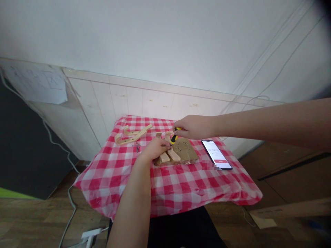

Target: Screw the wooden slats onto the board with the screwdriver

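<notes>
Phone (216, 154) shows digits (213, 150) and a red bar (220, 161), too blurry to read; scribbled paper (36, 82) on the left isn't legible either. Worktop's (207, 187) in red-and-white check, white wall (165, 51) behind, wood floor (20, 220). Right hand's (190, 126) wrapped round the screwdriver (174, 138), tip at a hook (174, 155) on the board (187, 150); left hand's (154, 148) by the tip, can't tell if pinching.

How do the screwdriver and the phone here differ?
The screwdriver is yellow and black; the phone is dark-edged and lit mostly white. The screwdriver is tilted in the right hand, while the phone lies untouched on the checked cloth. Both are longer than wide.
</notes>
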### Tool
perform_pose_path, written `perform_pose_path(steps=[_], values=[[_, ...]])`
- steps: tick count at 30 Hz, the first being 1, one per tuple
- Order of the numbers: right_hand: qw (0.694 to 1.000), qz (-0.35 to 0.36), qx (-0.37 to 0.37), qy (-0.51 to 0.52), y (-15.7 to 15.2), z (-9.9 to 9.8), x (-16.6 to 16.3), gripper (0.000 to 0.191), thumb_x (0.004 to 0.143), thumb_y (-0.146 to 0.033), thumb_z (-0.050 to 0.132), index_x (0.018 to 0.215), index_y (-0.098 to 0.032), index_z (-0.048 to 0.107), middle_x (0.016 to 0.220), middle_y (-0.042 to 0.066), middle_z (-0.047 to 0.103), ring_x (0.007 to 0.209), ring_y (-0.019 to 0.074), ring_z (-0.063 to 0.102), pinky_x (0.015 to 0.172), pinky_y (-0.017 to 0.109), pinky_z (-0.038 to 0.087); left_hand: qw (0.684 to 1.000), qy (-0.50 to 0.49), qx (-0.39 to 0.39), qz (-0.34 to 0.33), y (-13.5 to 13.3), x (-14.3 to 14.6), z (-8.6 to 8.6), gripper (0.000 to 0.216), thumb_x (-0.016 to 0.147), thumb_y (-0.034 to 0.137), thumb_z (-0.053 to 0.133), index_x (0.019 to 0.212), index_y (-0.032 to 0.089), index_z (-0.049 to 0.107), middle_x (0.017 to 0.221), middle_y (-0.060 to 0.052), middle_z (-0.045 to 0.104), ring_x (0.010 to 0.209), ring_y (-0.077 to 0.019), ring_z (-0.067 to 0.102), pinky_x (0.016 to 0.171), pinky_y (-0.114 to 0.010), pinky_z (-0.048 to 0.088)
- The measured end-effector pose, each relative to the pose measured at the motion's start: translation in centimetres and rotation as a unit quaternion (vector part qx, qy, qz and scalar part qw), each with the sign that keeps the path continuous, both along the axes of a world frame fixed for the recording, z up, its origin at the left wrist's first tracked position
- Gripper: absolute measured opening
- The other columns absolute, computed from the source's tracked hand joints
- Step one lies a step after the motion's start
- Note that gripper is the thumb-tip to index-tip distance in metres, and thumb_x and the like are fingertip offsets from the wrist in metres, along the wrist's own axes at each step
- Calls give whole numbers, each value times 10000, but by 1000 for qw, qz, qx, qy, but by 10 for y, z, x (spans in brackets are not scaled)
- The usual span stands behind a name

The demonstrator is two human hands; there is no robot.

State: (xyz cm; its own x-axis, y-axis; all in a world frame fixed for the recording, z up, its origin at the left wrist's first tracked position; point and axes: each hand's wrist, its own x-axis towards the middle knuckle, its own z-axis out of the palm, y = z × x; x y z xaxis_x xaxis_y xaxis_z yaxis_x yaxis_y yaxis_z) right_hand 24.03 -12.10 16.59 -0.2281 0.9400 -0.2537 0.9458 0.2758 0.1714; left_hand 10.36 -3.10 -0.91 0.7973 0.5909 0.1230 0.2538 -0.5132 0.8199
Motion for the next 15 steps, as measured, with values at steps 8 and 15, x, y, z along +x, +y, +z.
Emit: perform_pose_path(steps=[8, 15], values=[[1000, -11, -13, -3, 4, -11, 13, 387, 962, -378, 370, 1059, -133, 653, 850, 110, 705, 695, 173, 580, 607, 280, 339, 1000, -13, 8, -14, 1, 0, 0, 212, 836, 190, 581, 924, 169, 772, 973, -44, 764, 881, -175, 681, 817, -272, 507], [1000, 4, -2, -7, 6, -13, 14, 400, 970, -384, 365, 1022, -126, 667, 849, 108, 707, 675, 164, 565, 598, 281, 334, 999, -13, 31, -18, 2, 0, -2, 201, 832, 218, 589, 893, 158, 771, 970, -58, 763, 866, -179, 675, 787, -268, 500]])
